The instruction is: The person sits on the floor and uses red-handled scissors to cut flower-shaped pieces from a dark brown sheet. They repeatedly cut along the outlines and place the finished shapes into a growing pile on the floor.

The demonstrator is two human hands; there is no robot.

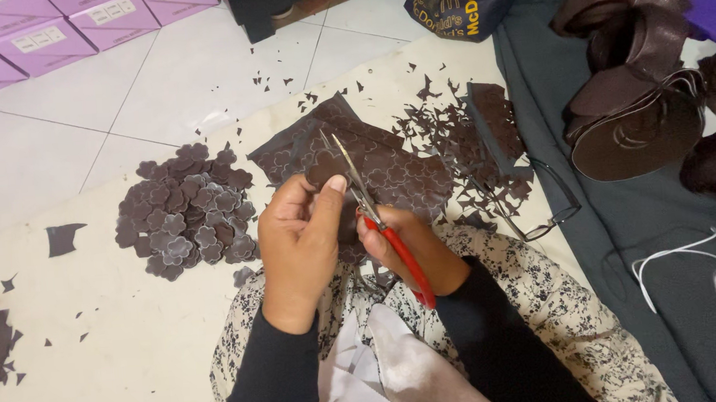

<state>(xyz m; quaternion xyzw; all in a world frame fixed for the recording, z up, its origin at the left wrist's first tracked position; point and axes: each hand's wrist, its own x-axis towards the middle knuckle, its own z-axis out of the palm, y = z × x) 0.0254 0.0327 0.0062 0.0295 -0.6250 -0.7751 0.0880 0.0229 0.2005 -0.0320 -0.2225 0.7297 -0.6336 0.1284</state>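
Cutting step in progress: left hand [298, 239] pinches the brown flower piece [325, 171], right hand [407, 244] grips red-handled scissors [373, 217]; next, rotating the piece probably requires steady feed.

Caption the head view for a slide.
Left hand holds a dark brown flower-shaped piece while right hand works red-handled scissors; cut flower pile alongside.
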